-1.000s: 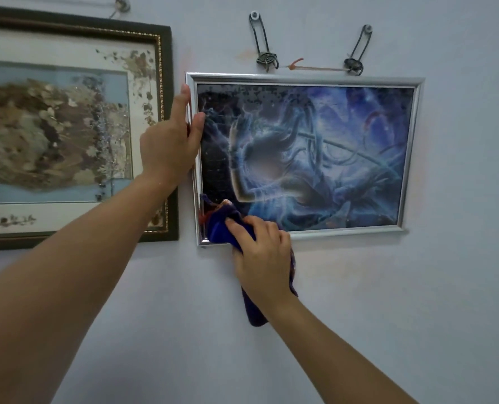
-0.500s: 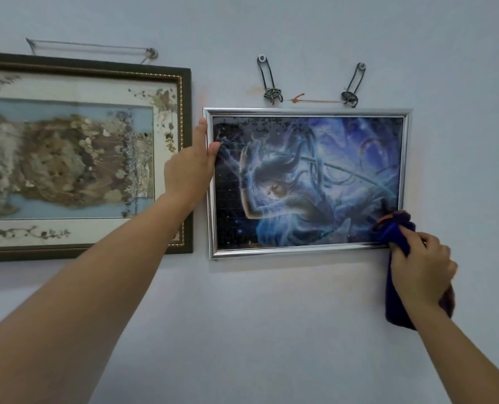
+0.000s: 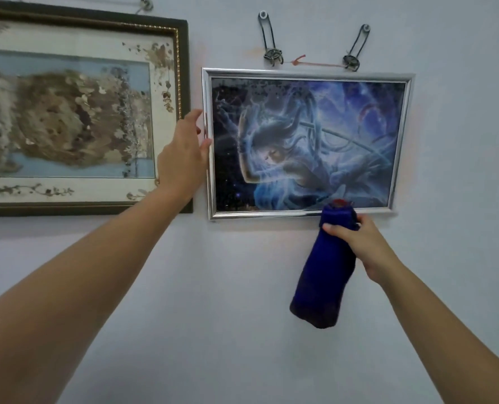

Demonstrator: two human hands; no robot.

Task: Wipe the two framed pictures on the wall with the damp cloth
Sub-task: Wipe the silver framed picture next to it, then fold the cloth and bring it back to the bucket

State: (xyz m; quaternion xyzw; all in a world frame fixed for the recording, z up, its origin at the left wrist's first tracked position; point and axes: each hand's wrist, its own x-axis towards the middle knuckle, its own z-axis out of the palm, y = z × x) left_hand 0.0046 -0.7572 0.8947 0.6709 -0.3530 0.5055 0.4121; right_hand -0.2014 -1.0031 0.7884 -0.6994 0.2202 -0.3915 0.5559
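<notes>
Two framed pictures hang side by side: the dark-framed picture (image 3: 82, 112) at the upper left and the silver-framed picture (image 3: 306, 144) right of centre. Half a second ago the blue cloth (image 3: 327, 275) was at the silver frame's lower right corner; now it has slid back left along the bottom rail, its top edge touching the rail right of the middle. The right hand (image 3: 359, 243) has its grip clenched round the cloth, most of which dangles below against the wall. The left hand (image 3: 184, 158), fingers straight and grip released, has loosened from the frame's left edge, with only the thumb near it. The bottom rail looks nearly finished; the dark-framed picture probably comes next.
</notes>
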